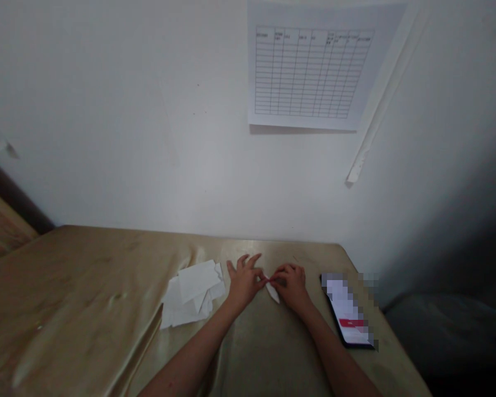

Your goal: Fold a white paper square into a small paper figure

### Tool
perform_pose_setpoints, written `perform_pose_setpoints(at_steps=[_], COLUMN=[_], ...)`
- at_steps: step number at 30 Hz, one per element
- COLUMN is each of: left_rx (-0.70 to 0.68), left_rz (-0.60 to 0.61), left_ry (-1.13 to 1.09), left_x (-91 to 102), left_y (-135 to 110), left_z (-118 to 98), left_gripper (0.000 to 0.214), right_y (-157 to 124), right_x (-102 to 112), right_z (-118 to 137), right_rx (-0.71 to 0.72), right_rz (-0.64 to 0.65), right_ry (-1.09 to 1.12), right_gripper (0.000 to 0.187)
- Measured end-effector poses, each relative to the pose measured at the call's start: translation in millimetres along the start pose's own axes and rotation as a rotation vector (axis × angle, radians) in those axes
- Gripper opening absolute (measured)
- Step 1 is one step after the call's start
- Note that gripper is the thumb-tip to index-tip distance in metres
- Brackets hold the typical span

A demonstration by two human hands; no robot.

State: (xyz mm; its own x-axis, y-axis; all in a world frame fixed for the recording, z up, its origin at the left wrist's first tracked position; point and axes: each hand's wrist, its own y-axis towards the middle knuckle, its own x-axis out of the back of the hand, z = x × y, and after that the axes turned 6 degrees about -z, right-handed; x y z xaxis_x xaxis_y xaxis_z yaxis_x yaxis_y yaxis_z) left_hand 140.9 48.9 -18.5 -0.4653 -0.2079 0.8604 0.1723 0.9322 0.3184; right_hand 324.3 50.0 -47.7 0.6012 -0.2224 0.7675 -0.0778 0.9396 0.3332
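Observation:
Between my two hands is a small folded piece of white paper (274, 294), narrow and pointed at its near end. My left hand (244, 279) pinches its upper part with thumb and index finger, the other fingers spread away. From the other side my right hand (290, 281) pinches the same spot, its fingers curled. Something reddish shows at the fingertips, too small to make out. Left of my left hand lies a loose pile of white paper sheets (194, 295), overlapping and partly creased.
A phone (347, 314) with a lit screen, partly pixelated, lies right of my right arm. The table (99, 286) has a wrinkled gold-brown cover and meets a white wall (149, 138). A printed chart (310, 71) hangs there. Something wooden (4, 226) stands at far left.

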Motion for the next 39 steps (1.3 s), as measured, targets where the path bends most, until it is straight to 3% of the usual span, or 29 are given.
perform_pose_setpoints(at_steps=[12,22,35,39], left_rx=[-0.031,-0.024,-0.104,-0.089], left_rz=[0.082,0.183,0.215,0.188], left_ry=[0.043,0.059,-0.013,-0.041], left_x=[2.6,2.1,-2.9,-2.3], left_y=[-3.0,-10.3,-11.4,-6.6], left_z=[-1.3,-9.1,-6.2,3.1], left_gripper=[0.014,0.059,0.075,0.06], right_y=[0.0,1.0,2.9,4.4], right_x=[4.8,9.7,20.4,23.9], right_z=[-1.8,-3.5,-14.2,-17.2], right_rx=[-0.016,-0.013,0.023,0.039], right_rz=[0.067,0.092,0.111,0.126], right_ry=[0.036,0.037,0.158,0.163], right_gripper=[0.01,0.017,0.022,0.015])
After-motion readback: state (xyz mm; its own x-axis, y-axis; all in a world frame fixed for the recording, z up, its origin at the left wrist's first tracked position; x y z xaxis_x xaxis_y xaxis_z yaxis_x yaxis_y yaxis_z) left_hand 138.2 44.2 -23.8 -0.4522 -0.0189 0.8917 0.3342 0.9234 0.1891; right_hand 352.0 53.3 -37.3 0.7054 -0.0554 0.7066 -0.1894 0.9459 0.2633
